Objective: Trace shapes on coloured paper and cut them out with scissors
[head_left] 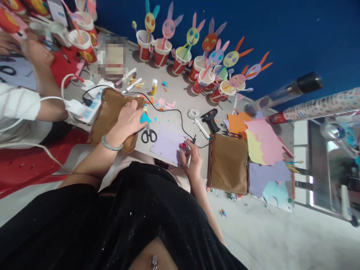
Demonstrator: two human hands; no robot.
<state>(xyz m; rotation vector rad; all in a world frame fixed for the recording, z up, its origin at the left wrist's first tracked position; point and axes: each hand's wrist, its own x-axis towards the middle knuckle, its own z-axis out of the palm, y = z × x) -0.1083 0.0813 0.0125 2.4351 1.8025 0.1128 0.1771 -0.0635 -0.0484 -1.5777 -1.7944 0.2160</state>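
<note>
I am noting the right hand (192,161) at the near edge of the table (174,84); its fingers are curling around a silver pen (189,159), whose dark end is pointing away from the body; a small red piece (182,145) is showing at the same fingers, and I am unable to tell whether they are pinching or only touching it.

The left hand (128,120) is resting on a brown pad (104,108), its fingers lying loosely bent; a blue paper piece (145,118) is sitting right at their tips, and I am unable to tell whether they are gripping it.

A purple sheet (165,142) is lying flat between the hands; black scissors (149,135) are lying just beside it; a black glue gun (210,119) and a tape roll (193,113) are lying beyond the right hand; a second brown pad (228,163) is lying to its right.

Paper rabbits (168,29) are standing in cups (180,62) along the blue wall (185,15); a co-worker's hand (39,52) is showing at upper left.
</note>
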